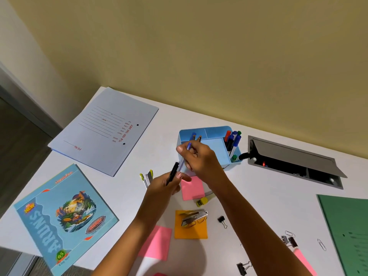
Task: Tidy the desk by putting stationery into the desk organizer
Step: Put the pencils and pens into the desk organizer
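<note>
A light blue desk organizer stands on the white desk, with markers in its right compartment and pens and pencils in its left one. My right hand grips a blue-capped clear pen just in front of the organizer's left compartment. My left hand holds a black pen below and left of it. The lower end of the blue pen reaches the fingers of my left hand. Two yellow-tipped pens lie on the desk to the left.
Pink sticky notes, an orange sticky pad bearing a stapler, a yellow sharpener, binder clips and paper clips lie near. A blue notebook, grey file, green folder and open cable box surround them.
</note>
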A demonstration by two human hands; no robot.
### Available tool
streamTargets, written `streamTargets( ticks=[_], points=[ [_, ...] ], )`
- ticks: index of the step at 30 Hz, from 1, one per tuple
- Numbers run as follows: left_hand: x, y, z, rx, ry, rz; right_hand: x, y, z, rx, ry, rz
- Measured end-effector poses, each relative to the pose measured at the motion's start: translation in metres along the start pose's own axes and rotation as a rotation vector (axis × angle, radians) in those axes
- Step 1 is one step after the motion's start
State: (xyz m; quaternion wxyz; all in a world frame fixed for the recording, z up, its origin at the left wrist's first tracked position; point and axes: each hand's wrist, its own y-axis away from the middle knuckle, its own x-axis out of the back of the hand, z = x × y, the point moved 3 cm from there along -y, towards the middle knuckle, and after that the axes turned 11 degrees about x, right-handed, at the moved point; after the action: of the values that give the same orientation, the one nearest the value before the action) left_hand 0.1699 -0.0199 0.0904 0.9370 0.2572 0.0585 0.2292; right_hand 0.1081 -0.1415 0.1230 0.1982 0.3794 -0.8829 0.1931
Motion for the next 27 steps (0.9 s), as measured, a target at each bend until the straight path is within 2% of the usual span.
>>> streamTargets(
  ticks=[2,4,7,10,12,16,19,23,25,27],
  points=[
    [0.002,0.003,-0.002,0.004,-0.060,0.042,0.004,-0.003,0.002,-0.106,-0.117,0.011],
    [0.006,0.007,-0.005,0.033,-0.024,0.130,0.014,-0.010,-0.004,-0.170,-0.241,0.099],
    [0.012,0.010,-0.009,0.102,0.095,0.179,0.040,-0.027,-0.019,-0.095,-0.321,0.331],
    [0.017,0.012,-0.009,0.155,0.130,0.197,0.065,-0.045,-0.028,-0.007,-0.234,0.489],
    [0.018,0.013,-0.010,0.171,0.150,0.196,0.075,-0.055,-0.030,0.027,-0.125,0.516],
    [0.017,0.012,-0.012,0.201,0.186,0.184,0.079,-0.073,-0.025,0.069,0.136,0.423],
    [0.015,0.010,-0.010,0.182,0.211,0.170,0.073,-0.078,-0.024,0.051,0.211,0.359],
    [0.019,0.009,0.000,0.097,0.235,0.200,0.057,-0.069,-0.034,-0.027,-0.149,0.284],
    [0.020,0.005,0.005,0.085,0.240,0.210,0.048,-0.066,-0.033,-0.016,0.024,0.137],
    [0.021,0.002,0.009,0.089,0.239,0.218,0.039,-0.066,-0.026,0.009,0.347,-0.161]
  ],
)
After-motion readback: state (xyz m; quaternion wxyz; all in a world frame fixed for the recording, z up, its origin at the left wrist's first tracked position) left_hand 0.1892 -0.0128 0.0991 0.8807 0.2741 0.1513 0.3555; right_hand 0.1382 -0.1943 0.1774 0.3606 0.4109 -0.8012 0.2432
